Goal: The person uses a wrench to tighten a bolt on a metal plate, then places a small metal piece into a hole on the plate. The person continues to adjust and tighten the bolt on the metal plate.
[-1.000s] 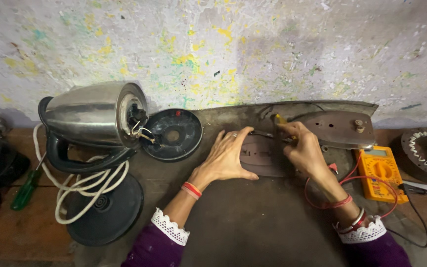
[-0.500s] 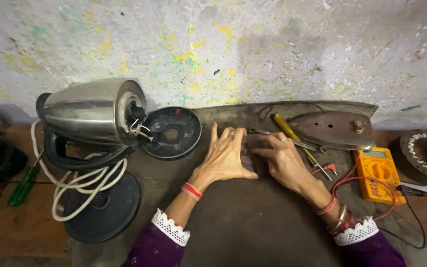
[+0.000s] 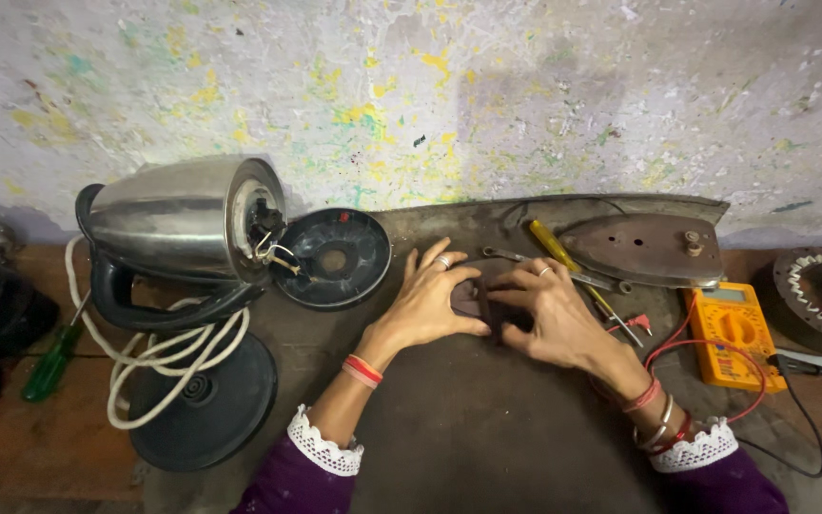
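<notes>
- While both hands meet over a small dark part (image 3: 476, 297) lying on the dark mat (image 3: 487, 428), the left hand (image 3: 430, 300) rests with fingers spread and thumb tucked against the part's near edge; whether it actually grips, I cannot tell.
- The right hand (image 3: 549, 309) curls its fingers down over the same part from the other side, seemingly pressing or pinching it; the part is mostly hidden beneath the fingers.
- A yellow-handled screwdriver (image 3: 552, 246) lies just beyond the right hand's knuckles, its shaft running under the hand's far side. My judgement: a nudge of the wrist could roll it off toward the iron soleplate (image 3: 641, 249).
- Red and black test leads (image 3: 663, 347) from the yellow multimeter (image 3: 733, 333) loop close by the right wrist and bangles; they might snag and drag the meter.
- At the left, a steel kettle (image 3: 178, 217) lies on its side with loose wires hanging from its open base, beside its black bottom cover (image 3: 335, 259) and white cord (image 3: 159, 357). Those wires look easy to strain if the kettle rolls.
</notes>
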